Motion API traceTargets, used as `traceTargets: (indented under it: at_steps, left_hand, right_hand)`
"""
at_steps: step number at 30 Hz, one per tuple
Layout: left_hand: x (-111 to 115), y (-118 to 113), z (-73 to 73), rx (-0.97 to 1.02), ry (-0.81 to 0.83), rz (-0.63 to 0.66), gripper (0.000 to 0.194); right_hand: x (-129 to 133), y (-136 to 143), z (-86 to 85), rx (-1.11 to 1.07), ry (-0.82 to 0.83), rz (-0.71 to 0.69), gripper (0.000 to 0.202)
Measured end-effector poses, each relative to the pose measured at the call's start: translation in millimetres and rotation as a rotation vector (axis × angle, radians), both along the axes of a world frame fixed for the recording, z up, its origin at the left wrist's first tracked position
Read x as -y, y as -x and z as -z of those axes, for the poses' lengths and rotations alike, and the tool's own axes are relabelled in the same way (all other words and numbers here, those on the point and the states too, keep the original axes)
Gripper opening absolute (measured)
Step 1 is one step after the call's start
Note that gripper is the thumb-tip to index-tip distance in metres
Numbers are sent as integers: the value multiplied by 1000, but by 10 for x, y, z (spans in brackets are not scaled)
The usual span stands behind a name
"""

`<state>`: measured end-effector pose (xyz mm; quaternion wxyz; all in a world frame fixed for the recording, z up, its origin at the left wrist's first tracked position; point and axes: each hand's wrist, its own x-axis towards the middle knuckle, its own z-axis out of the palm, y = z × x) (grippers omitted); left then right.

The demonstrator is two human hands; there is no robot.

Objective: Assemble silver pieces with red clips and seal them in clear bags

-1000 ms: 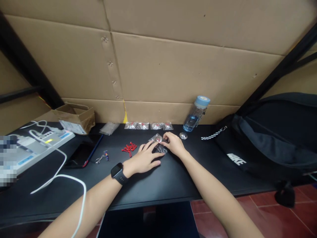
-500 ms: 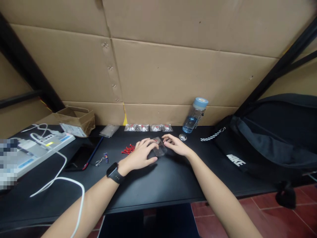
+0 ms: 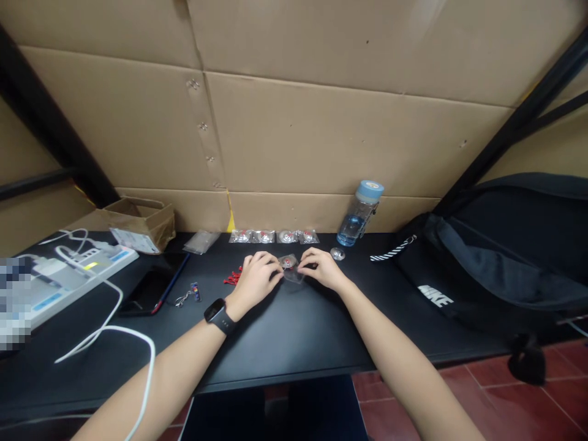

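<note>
Since a moment ago the left hand point(image 3: 255, 279) has lifted off the black surface point(image 3: 294, 331) and joined the right hand point(image 3: 321, 267). Both now pinch the small clear packet point(image 3: 290, 267), fingers curled on its edges, just nearer than the row of packets point(image 3: 274, 236).

On the table point(image 3: 294, 343), the left grip point(image 3: 255, 280) and right grip point(image 3: 321, 269) meet at a small packet point(image 3: 290, 267) lying between them near the middle. Behind it a row of packets point(image 3: 274, 236) lies along the cardboard wall point(image 3: 321, 122), with a bottle point(image 3: 359, 212) to their right and a small disc point(image 3: 337, 253) just before the bottle. Left of the left grip lie clips point(image 3: 233, 277), a keyring point(image 3: 189, 294), a phone point(image 3: 149, 288), a power strip point(image 3: 59, 275) and, at the back, a box point(image 3: 138, 220); a bag point(image 3: 496, 257) lies at the right end.
</note>
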<state>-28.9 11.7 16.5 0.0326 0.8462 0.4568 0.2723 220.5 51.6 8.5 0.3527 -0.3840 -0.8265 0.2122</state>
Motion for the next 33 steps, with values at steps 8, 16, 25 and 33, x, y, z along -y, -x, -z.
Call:
traceTargets:
  at_steps: [8,16,25,33]
  left_hand:
    - [-36,-15,-20,134,243,-161,15]
    - [-28,-71,47,117,237,-212,31]
    - [13,-79,83,42,156,-260,29]
    - [89,-40,-2,-47,71,-286,13]
  right_hand:
    - [-23,-58,1,-39,182,-23,11]
    - [-25,71,80,41,240,107,18]
    - [85,226,44,251,305,303,23]
    - [131,189,13,199,30,167,36]
